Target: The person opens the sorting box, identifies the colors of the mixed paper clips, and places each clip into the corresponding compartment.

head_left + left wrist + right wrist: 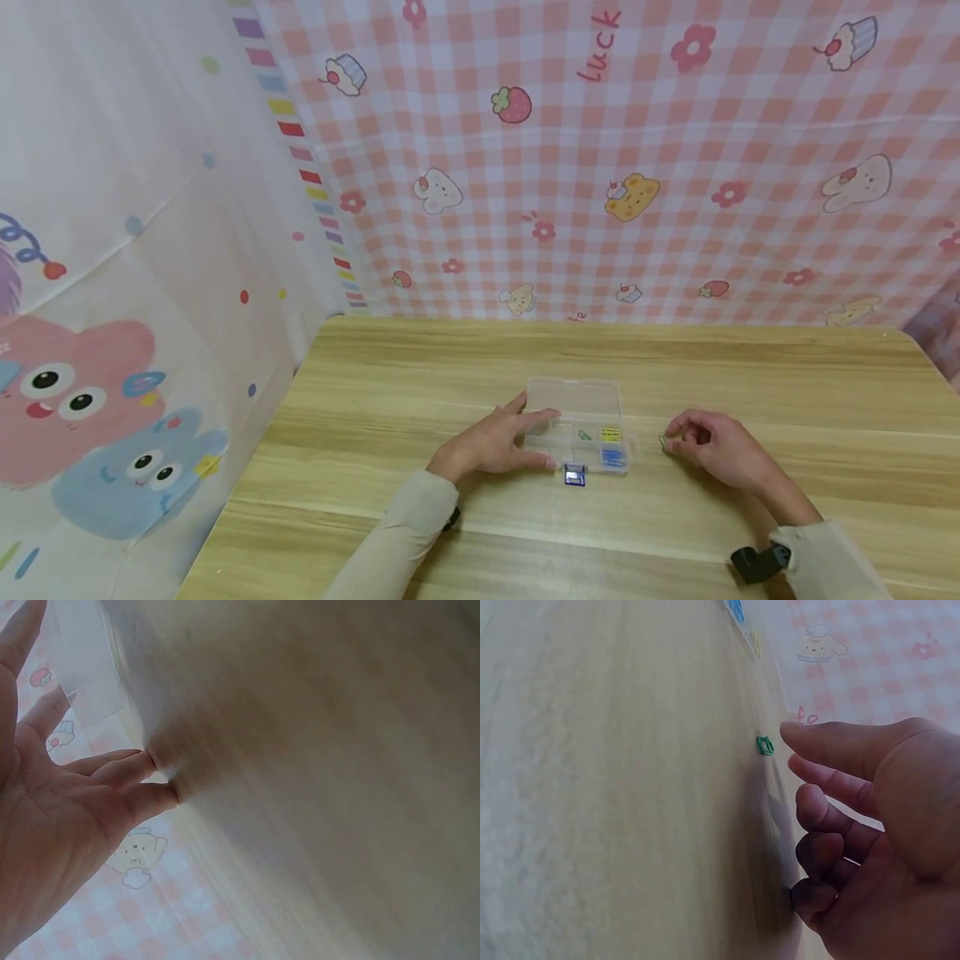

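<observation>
A clear plastic compartment box stands on the table with its lid tipped back. Green, yellow and blue paper clips lie in separate compartments. Spread beside and over the box's left side is my left hand, its lower fingertips on the tabletop. To the right of the box, my right hand is at a green paper clip on the table. Its thumb and forefinger stand apart just beside that clip, and the other fingers are loosely bent.
A small blue-and-white piece is at the front edge of the box. The wooden table reaches back to a pink checked cloth. A white printed cloth hangs along the left side.
</observation>
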Demonstrator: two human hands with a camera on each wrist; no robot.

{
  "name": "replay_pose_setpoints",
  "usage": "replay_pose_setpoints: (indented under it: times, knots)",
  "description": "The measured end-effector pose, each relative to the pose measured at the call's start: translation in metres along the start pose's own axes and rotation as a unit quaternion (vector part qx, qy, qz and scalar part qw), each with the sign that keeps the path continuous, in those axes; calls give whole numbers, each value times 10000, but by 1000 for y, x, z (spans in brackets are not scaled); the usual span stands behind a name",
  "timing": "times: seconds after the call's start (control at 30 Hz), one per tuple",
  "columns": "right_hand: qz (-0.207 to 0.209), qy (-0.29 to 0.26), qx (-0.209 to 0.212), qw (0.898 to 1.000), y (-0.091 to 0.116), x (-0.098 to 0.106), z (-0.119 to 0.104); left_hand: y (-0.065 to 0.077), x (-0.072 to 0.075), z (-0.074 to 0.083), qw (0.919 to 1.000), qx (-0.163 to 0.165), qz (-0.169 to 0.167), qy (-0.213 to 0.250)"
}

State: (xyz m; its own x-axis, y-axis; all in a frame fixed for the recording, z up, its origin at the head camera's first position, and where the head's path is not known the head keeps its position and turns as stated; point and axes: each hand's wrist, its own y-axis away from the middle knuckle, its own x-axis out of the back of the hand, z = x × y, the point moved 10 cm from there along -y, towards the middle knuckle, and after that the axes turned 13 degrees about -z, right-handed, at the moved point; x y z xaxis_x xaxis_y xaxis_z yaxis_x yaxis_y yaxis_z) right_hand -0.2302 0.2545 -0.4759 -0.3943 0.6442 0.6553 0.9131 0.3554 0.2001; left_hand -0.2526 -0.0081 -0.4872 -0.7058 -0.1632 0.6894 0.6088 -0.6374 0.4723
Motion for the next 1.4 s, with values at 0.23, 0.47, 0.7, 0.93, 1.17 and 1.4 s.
replay_pose_setpoints:
  times: [0.23,0.47,0.7,0.93,1.17,1.4]
  knots:
    - [-309,-285,-170,9990,-2,-8,11,-1,-1,1,10000,-52,-28,-6]
    - [-394,-354,-132,9985,-3,-11,9,1,-1,0,10000,-29,-53,79]
    - [-332,-354,-36,9988,-2,-12,5,2,-1,-1,9999,17,-45,112]
    - [-299,-313,-128,9990,-2,-11,8,1,-2,-1,9999,17,-55,99]
    - [-305,-233,-196,9991,-2,-9,8,0,-1,1,9999,-98,-44,56]
    - [-332,-94,-205,9992,-3,-8,9,0,-1,0,9999,-4,-60,87]
